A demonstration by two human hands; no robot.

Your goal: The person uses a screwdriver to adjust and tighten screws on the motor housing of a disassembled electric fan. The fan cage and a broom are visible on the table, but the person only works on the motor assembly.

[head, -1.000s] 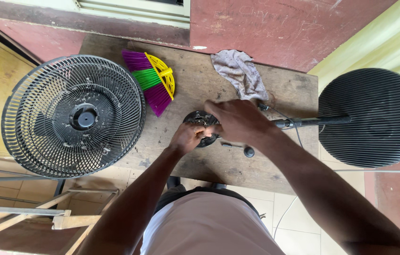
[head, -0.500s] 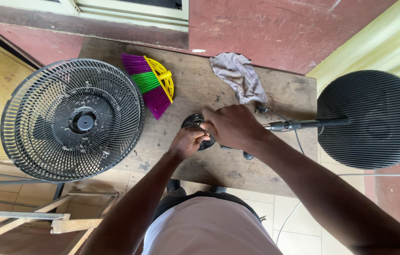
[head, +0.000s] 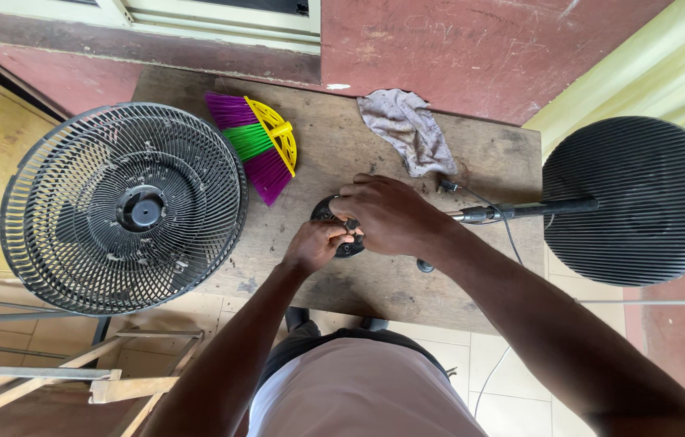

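Both hands meet on a small black round fan motor part (head: 341,228) on the worn wooden desk (head: 407,283), just right of the purple-green-yellow broom head (head: 257,144). The left hand (head: 317,245) pinches it from below; the right hand (head: 387,214) covers it, fingers (head: 350,194) clamped around it.

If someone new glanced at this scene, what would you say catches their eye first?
Probably the black fan grille overhanging the wooden table's left end, and the round ribbed fan base off its right end. Between them, the left hand and right hand close over a small dark fan part, with a bright purple, green and yellow brush head just behind.
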